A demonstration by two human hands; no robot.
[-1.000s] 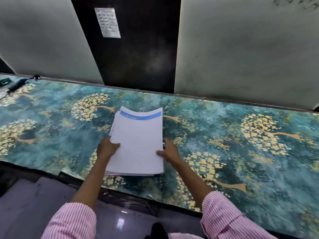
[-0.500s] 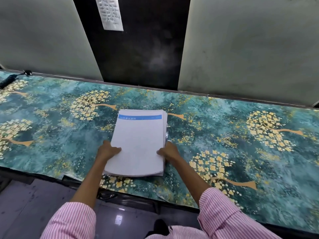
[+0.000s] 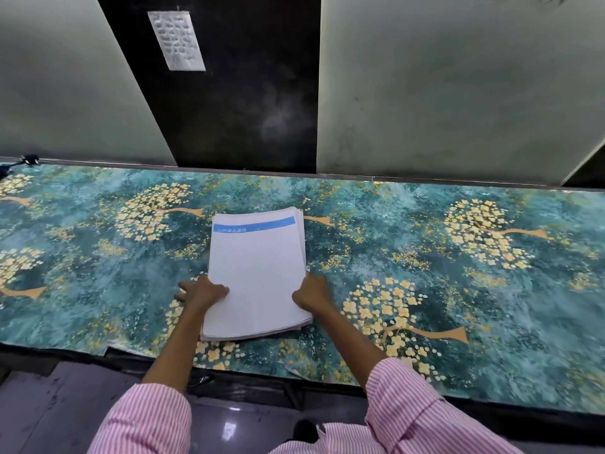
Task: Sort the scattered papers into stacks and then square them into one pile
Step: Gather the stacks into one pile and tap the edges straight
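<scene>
Head view. Left hand (image 3: pixel 201 291): fingers (image 3: pixel 180 294) apart, splayed flat on the surface (image 3: pixel 425 290) just beside the pile of papers (image 3: pixel 255 273), thumb lying on the top sheet at the left edge. Right hand (image 3: pixel 311 291): fingers bent and closed on the pile's right edge, thumb over the top sheet; fingertips hidden.

Pile sits mid-surface, near the front edge, between the two hands. Top sheet is white, with a blue band (image 3: pixel 253 225) across its far end. Lower sheets fan out slightly at the right side and near corner, so the edges are not flush.

Surface covering is teal with gold flower-tree print. Pink striped sleeves (image 3: pixel 147 417) at bottom of frame. Behind the surface are pale wall panels either side of a dark panel (image 3: pixel 229 93), which carries a small written note (image 3: pixel 176 40), illegible.
</scene>
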